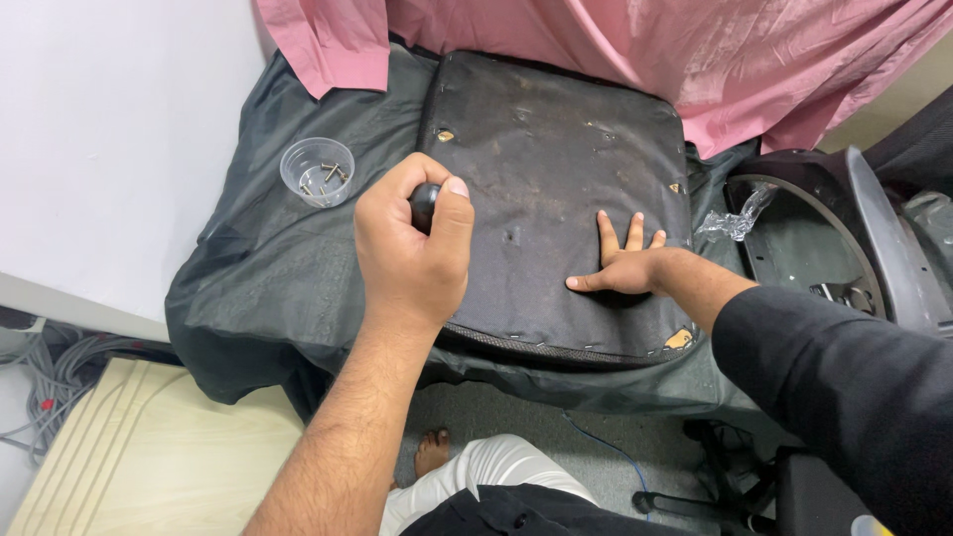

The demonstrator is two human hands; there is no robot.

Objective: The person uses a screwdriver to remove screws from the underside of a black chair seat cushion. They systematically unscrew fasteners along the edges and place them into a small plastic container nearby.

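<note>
A worn black seat pad [556, 159] lies flat on a dark cloth cover [268, 268], with staples along its near edge. My left hand [412, 243] is closed around the round black handle of a tool [424, 203], held upright over the pad's left edge; the tool's shaft and tip are hidden under my fist. My right hand [623, 266], coming out of a black sleeve, lies palm down on the right part of the pad with its fingers spread. A clear plastic cup [318, 171] holding several screws stands on the cloth, left of my left hand.
Pink cloth [695, 50] hangs at the back. A grey and black chair shell [874, 228] with crumpled clear plastic [735, 220] sits to the right. A white tabletop [99, 129] is at the left, with cables [50, 367] and a pale board [149, 447] below it.
</note>
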